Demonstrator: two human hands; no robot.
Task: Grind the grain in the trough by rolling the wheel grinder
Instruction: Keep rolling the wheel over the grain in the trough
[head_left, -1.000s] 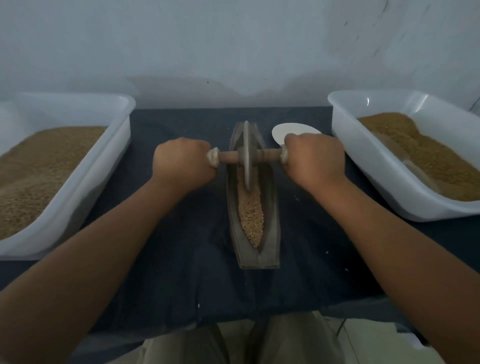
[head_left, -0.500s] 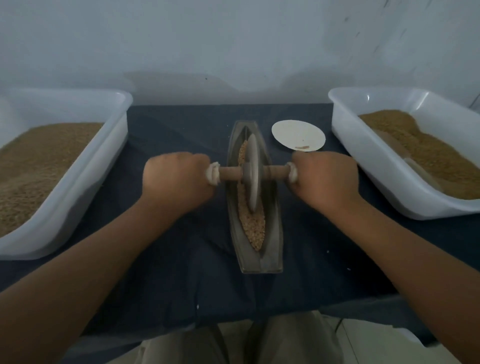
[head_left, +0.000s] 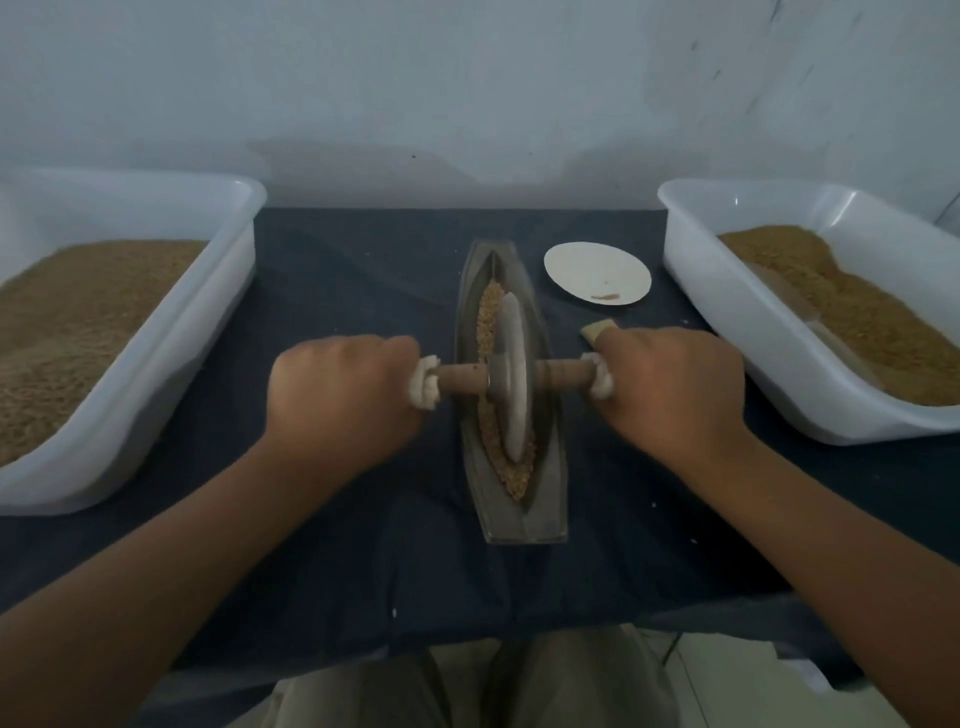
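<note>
The wheel grinder (head_left: 513, 384) is stood upright in the boat-shaped trough (head_left: 522, 522), about midway along it, at the centre of the dark-covered table (head_left: 353, 280). Its axle (head_left: 460, 378) is held at both cloth-wrapped ends, the left grip (head_left: 343, 395) closed round one and the right grip (head_left: 670, 389) round the other. Grain (head_left: 489, 317) is spread along the trough under and beyond the wheel. A left tub (head_left: 223, 312) and a right tub (head_left: 727, 322) of grain are set at the sides.

Bare forearms (head_left: 171, 571), pale khaki trousers (head_left: 561, 686)

One head-worn camera looks forward and down, close over the trough (head_left: 519, 522) on the table (head_left: 649, 561). Dim light perhaps softens the picture's edges.
</note>
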